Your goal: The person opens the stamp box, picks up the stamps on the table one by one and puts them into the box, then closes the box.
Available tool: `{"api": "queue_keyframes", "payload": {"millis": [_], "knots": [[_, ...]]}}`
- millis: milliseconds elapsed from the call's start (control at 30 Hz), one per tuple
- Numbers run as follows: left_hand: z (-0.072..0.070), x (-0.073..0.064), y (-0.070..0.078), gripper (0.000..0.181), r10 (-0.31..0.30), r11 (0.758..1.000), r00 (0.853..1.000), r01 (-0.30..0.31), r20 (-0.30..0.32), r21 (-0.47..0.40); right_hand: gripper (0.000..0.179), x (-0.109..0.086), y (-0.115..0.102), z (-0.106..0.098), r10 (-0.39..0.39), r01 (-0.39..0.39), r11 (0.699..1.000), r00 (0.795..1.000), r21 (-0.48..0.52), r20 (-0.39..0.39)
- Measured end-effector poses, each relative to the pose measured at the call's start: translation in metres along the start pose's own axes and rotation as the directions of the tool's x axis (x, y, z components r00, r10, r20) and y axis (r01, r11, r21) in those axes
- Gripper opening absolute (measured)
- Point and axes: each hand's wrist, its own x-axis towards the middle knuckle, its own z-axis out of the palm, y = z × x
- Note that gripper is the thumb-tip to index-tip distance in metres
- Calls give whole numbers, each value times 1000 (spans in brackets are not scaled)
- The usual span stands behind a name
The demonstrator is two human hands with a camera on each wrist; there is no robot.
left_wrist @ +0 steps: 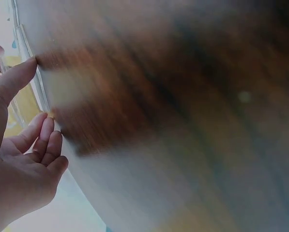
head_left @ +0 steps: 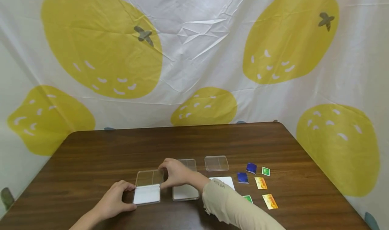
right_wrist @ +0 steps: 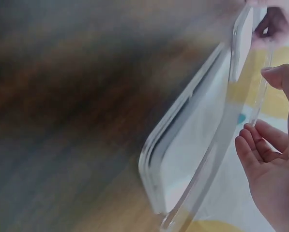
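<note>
A clear plastic case (head_left: 147,195) with a white inside lies on the table, its transparent hinged lid (head_left: 144,178) raised at the back. At its left side, my left hand (head_left: 113,199) holds the case between thumb and fingers; the left wrist view shows these fingertips (left_wrist: 35,65) at its edge. My right hand (head_left: 177,173) pinches the lid by its right side, thumb toward me, which the right wrist view also shows at the lid (right_wrist: 261,94). Just right stands a second open case (head_left: 186,193), partly hidden behind my right hand and forearm.
A third clear lid (head_left: 216,163) with a white panel (head_left: 224,181) lies farther right, partly behind my sleeve. Beyond are small packets: two blue (head_left: 251,168), two orange (head_left: 261,183) and two green (head_left: 265,171). A lemon-print cloth (head_left: 200,64) hangs behind the brown table (head_left: 100,149).
</note>
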Motion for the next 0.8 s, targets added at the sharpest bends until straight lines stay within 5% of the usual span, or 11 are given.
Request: {"api": "queue_keyframes", "payload": {"millis": [267, 800], "knots": [[0, 1, -1, 52, 11, 1000, 1000, -11, 10, 10, 46, 10, 17, 6, 78, -79, 997, 997, 26, 23], [-1, 2, -1, 53, -28, 1000, 999, 28, 44, -8, 48, 30, 20, 11, 116, -112, 987, 993, -113, 29]]}}
